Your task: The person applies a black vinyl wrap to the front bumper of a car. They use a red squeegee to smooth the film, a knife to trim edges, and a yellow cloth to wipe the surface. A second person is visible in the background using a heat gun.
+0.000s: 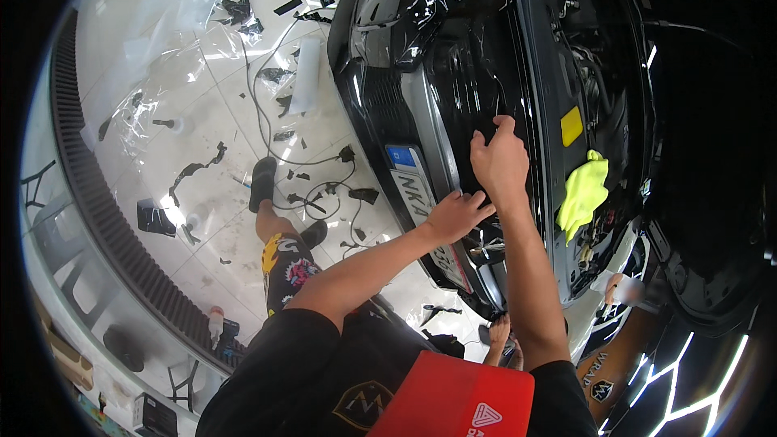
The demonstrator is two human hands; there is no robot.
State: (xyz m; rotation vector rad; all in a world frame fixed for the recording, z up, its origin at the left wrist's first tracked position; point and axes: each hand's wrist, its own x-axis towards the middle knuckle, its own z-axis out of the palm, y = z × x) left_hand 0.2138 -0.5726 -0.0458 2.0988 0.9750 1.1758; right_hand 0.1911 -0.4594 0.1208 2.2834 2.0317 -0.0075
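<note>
The front of a black car [477, 40] stands before me, with glossy black film or panel [465, 89] showing creases and reflections. My right hand [500, 163] is at this glossy surface, with fingers bent and thumb apart. Lower and to its left, my left hand [457, 215] rests at the surface beside a silver trim strip [429, 125], its fingers loosely spread. Neither hand shows a tool. I cannot make out whether my right fingertips catch a film edge. A licence plate [417, 194] with a blue end sits just left of my left hand.
A neon-yellow cloth [583, 194] and a yellow card [571, 126] lie by the uncovered engine bay. Another person's hand [500, 332] is at the car's lower corner. Black film scraps [194, 170], a cable [259, 105] and clear sheeting [166, 53] litter the tiled floor.
</note>
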